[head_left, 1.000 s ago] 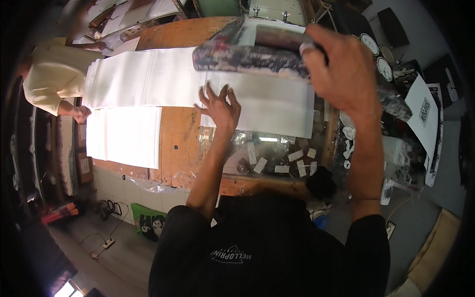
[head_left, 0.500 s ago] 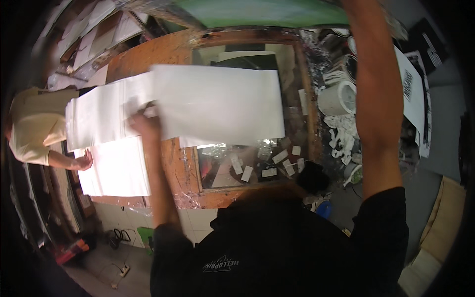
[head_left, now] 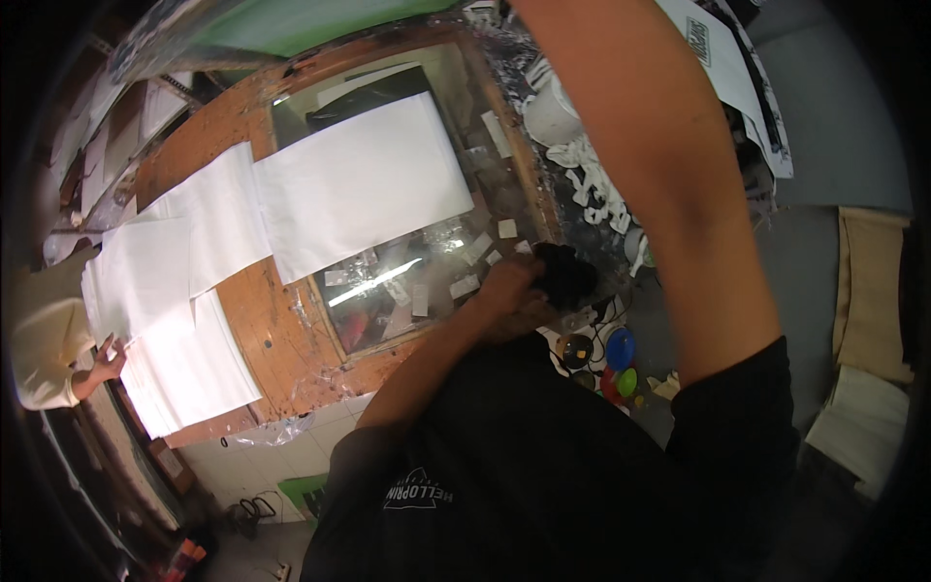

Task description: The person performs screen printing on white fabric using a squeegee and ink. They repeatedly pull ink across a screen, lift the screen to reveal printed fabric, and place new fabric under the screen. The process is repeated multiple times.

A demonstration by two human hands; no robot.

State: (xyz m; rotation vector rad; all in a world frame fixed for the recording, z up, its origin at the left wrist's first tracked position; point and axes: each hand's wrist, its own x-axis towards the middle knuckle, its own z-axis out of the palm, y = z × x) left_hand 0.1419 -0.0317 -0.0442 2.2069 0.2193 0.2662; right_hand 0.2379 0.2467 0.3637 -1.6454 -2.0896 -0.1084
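My left hand (head_left: 512, 289) is at the near right corner of the glass-topped table, beside a bundled black cloth (head_left: 567, 276). Its fingers are bent and blurred at the cloth's edge, so I cannot tell whether they grip it. My right forearm (head_left: 669, 145) stretches up past the top edge, and the right hand is out of view. A white sheet (head_left: 364, 189) lies flat across the glass panel (head_left: 388, 315). Further left are more overlapping white sheets (head_left: 218, 218) and a lower white stack (head_left: 194, 364).
At the left edge a co-worker's hand (head_left: 109, 361) is beside the white sheets. Small pale pieces (head_left: 420, 301) lie on the glass. A white bucket (head_left: 551, 114) and crumpled white strips (head_left: 593, 189) sit along the table's right side. Coloured round lids (head_left: 621, 347) are below. A green-faced frame (head_left: 262, 34) stands beyond.
My left hand has left the white sheets and moved right to the black cloth. The view has turned, shifting the table leftward. A white sheet now lies over the sheets near the co-worker.
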